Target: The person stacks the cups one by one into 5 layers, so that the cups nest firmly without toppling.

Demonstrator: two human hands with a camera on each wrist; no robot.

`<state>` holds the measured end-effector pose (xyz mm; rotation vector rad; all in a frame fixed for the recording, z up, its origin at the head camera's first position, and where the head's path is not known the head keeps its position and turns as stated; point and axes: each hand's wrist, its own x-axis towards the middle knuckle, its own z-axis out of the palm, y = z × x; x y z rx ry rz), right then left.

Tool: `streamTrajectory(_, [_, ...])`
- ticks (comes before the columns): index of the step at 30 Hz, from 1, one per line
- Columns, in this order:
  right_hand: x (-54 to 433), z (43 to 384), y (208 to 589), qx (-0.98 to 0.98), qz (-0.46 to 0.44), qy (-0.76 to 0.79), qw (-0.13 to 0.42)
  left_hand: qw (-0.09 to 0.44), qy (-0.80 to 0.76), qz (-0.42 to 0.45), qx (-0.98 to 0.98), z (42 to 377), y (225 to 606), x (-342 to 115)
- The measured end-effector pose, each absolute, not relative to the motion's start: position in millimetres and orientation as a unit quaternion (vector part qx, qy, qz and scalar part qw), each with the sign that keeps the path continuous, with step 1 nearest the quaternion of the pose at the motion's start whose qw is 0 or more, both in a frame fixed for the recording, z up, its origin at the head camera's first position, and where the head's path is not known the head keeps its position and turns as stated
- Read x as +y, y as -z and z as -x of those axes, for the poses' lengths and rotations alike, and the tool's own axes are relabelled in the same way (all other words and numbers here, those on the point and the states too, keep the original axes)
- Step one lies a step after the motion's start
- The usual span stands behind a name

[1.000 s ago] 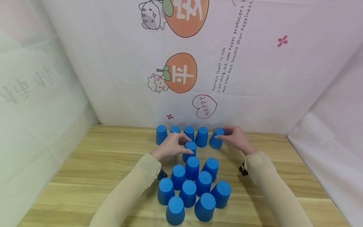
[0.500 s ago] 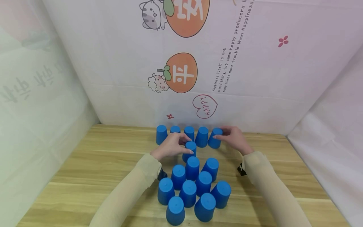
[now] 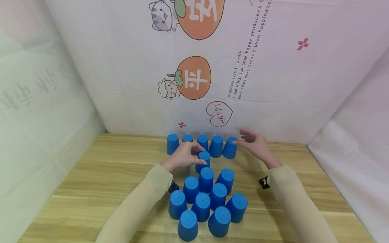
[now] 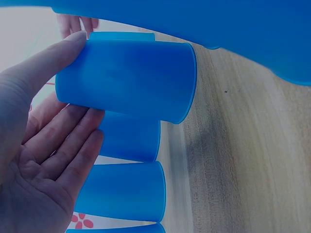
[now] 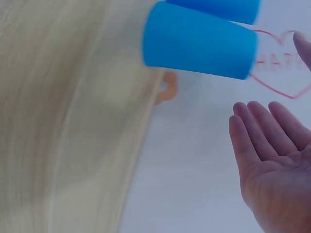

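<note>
Upside-down blue cups stand on the wooden table. My left hand [image 3: 183,156] holds one blue cup [image 4: 126,77] just in front of the back row, its thumb on one side and its fingers on the other. At the right end of that row stands another blue cup [image 3: 230,148]. My right hand [image 3: 256,145] is beside it, fingers spread. In the right wrist view, the right hand [image 5: 277,160] has straight fingers apart from the end cup [image 5: 199,41]. The left hand partly hides the second cup [image 3: 187,138] of the row.
In front stands a cluster of several upside-down blue cups, the nearest cup [image 3: 187,225] close to the table's front. A white printed cloth [image 3: 136,101] rises behind the back row. More white cloth hangs at both sides of the wooden table [image 3: 91,189].
The right hand first moved the end cup slightly left toward its neighbour, then let go and drew back to the right with fingers opening. The left hand stayed on its cup.
</note>
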<state>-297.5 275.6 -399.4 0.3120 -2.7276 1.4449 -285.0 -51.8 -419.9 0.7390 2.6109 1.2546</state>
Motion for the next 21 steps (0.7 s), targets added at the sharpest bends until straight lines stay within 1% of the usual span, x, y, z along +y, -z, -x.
streamTrajectory(5, [276.6, 281.5, 387.9, -0.864, -0.119, -0.489, 0.021, 0.076, -0.419, -0.246, 0.871, 284.3, 419.9, -52.0])
streamTrajectory(13, [267.5, 242.6, 375.8, -0.865, -0.177, -0.469, -0.001, 0.078, -0.420, -0.243, 0.871, 284.2, 418.1, -51.9])
streamTrajectory(18, [261.3, 222.8, 380.2, -0.867, -0.203, -0.455, 0.004, 0.080, -0.417, -0.241, 0.873, 284.4, 417.8, -51.5])
streamTrajectory(21, [257.2, 212.7, 388.9, -0.869, -0.209, -0.448, -0.006, 0.080, -0.416, -0.244, 0.872, 284.4, 418.6, -51.3])
